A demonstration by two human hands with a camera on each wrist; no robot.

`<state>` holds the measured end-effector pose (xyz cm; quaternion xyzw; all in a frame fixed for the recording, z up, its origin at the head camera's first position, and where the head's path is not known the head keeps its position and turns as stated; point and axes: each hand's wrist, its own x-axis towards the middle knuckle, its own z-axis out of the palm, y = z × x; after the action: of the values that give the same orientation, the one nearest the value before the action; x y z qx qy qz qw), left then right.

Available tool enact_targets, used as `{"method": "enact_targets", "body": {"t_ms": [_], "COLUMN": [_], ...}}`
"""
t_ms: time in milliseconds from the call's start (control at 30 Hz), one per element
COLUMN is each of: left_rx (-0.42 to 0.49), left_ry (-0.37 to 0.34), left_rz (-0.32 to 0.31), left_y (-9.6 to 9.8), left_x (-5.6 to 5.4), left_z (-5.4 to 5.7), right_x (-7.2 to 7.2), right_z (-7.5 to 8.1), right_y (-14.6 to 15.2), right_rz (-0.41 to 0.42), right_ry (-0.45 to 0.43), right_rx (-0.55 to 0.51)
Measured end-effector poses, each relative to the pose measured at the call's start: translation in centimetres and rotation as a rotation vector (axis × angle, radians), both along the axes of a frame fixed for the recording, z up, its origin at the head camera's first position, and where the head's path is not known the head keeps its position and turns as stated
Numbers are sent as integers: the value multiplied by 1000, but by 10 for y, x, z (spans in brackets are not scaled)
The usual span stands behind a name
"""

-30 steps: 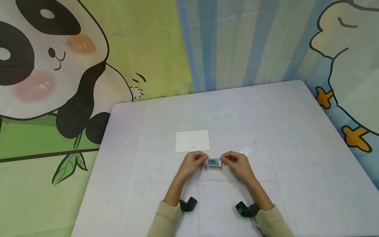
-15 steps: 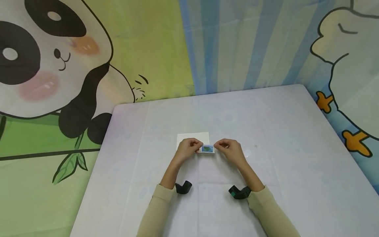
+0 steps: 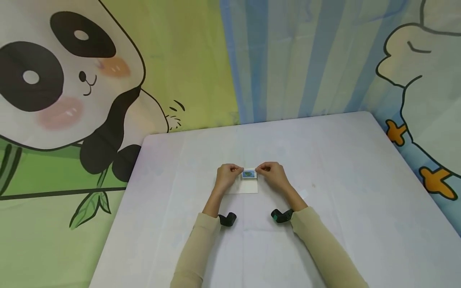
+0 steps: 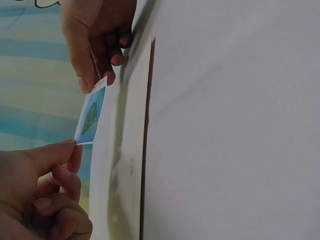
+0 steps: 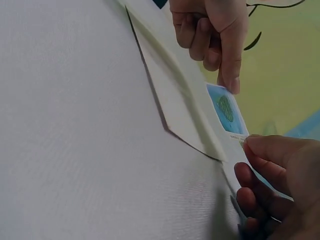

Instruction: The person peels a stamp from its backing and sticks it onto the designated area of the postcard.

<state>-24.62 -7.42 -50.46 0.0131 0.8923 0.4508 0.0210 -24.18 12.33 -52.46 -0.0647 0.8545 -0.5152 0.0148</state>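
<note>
A small blue postage stamp [image 3: 249, 174] with a green picture and white border is stretched between both hands. My left hand [image 3: 227, 176] pinches one short edge between thumb and forefinger, its other fingers curled in. On the opposite edge, the thumb and forefinger of my right hand [image 3: 273, 174] pinch it the same way. Below lies a flat white card [image 3: 248, 187], partly hidden by the stamp and the left hand in the head view. The left wrist view shows the stamp [image 4: 91, 117] tilted and raised above the card [image 4: 132, 165], its edge toothed near the right hand.
The white cloth-covered table [image 3: 180, 240] reaches back to a cartoon-printed curtain [image 3: 194, 60]. A small clear piece [image 3: 303, 193] lies right of the right forearm. Black wrist devices [image 3: 227, 219] sit at both cuffs.
Both hands have carried the stamp forward, away from the body, from in front of the card to over its far part. The pinch on both edges stays the same.
</note>
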Motion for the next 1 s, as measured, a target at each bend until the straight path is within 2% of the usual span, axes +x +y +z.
{"method": "enact_targets", "body": {"t_ms": [233, 367, 500, 600, 1000], "left_rx": [-12, 4, 31, 41, -17], "left_ry": [0, 40, 85, 84, 91], "left_rz": [22, 27, 30, 31, 24], "left_y": [-3, -3, -2, 0, 3], "left_x": [-3, -4, -7, -7, -8], "left_z": [-15, -19, -22, -24, -23], "right_x": [-6, -7, -6, -5, -4], "right_z": [-12, -12, -12, -13, -13], "right_y": [-6, -9, -10, -11, -14], "right_rz": [-45, -66, -93, -115, -151], "right_ry": [52, 79, 107, 118, 143], "right_rx": [74, 119, 146, 158, 154]}}
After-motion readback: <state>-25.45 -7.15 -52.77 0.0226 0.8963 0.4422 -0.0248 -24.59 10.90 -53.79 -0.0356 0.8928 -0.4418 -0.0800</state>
